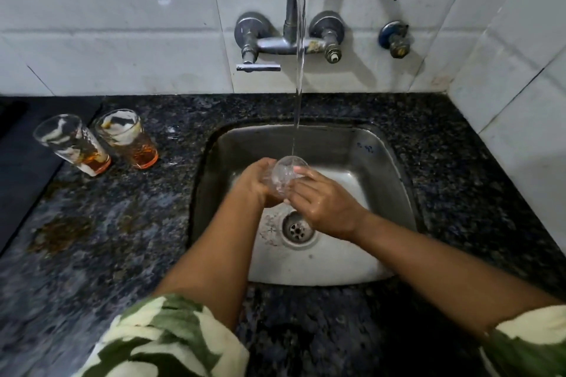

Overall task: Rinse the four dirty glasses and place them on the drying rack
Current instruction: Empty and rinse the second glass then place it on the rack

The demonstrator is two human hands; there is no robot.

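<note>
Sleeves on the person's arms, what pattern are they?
Green and cream leaf-like print on both sleeves, seen in the head view.

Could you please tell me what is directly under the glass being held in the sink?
Under the glass, held by the left hand and right hand, lies the sink floor with its drain. The right hand covers part of the drain.

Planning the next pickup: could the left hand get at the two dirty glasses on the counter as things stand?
Probably not yet: the left hand grips the glass under the tap. Otherwise the counter between looks free.
</note>
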